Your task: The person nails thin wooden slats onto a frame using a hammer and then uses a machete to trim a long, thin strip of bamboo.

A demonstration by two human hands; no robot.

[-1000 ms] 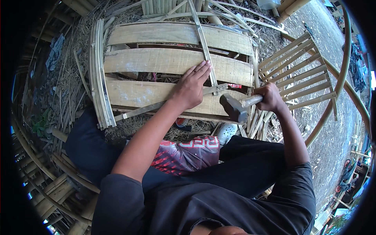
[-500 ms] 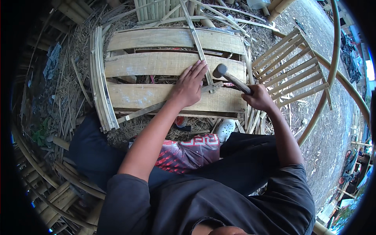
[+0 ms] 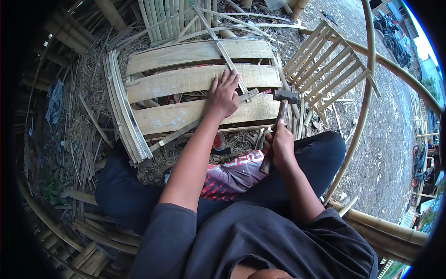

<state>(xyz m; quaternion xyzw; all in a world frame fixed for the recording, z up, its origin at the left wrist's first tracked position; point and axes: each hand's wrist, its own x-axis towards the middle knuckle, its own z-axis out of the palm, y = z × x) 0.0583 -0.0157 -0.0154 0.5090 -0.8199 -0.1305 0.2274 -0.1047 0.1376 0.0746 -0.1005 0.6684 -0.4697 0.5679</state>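
On my feed, two crossed sticks (image 3: 225, 56) lie on the plank table (image 3: 181, 80), the left hand (image 3: 223, 96) spread over one, seemingly not gripping (its underside is hidden). The right hand (image 3: 280, 143) clasps a hammer (image 3: 285, 96); a stray swing could bruise the other. Patterned cloth (image 3: 234, 179) bears pale letters.

Open air, daylight. Ground (image 3: 69, 125) on the left brown and untidy under straw (image 3: 86, 156). I note a blue rag (image 3: 55, 100) lying there, a small green plant (image 3: 52, 188) farther down. Poles (image 3: 69, 29) at upper left, sunk in shadow, pinpricks of light among them. Right side much brighter: grey road (image 3: 390, 135), rough, flecked pale. Motorbikes (image 3: 391, 43) along its far edge, then green foliage (image 3: 433, 86) and glaring white sky (image 3: 420, 29). Thick bamboo beam (image 3: 385, 225) at lower right.
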